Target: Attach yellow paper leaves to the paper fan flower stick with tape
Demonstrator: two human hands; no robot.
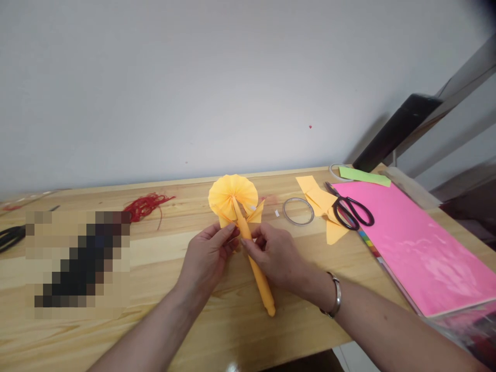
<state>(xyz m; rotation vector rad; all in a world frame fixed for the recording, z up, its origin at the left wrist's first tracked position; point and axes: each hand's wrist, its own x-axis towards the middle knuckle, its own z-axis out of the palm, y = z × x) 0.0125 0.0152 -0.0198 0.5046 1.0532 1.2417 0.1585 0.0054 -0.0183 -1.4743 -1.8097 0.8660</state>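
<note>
Both hands hold a yellow-orange paper craft piece above the table. Its round pleated paper rosette (232, 194) is at the far end, and a rolled paper tube (261, 281) runs from it towards me, tilted to the right. My left hand (209, 253) is closed, thumb and fingers pinching the folded paper just left of the tube, below the rosette. My right hand (273, 253) is closed on the tube from the right side, thumb along it. Folded paper flaps (256, 213) stick out on both sides beneath the rosette. The fingertips are partly hidden behind the paper.
Black-handled scissors (353, 213) lie across orange paper scraps (315, 195) and a pink paper pack (430, 248) on the right. Nearby are a clear tape ring (298, 211) and a green strip (364, 175). Red thread (145, 207) and a blurred-out dark object (83, 263) lie left.
</note>
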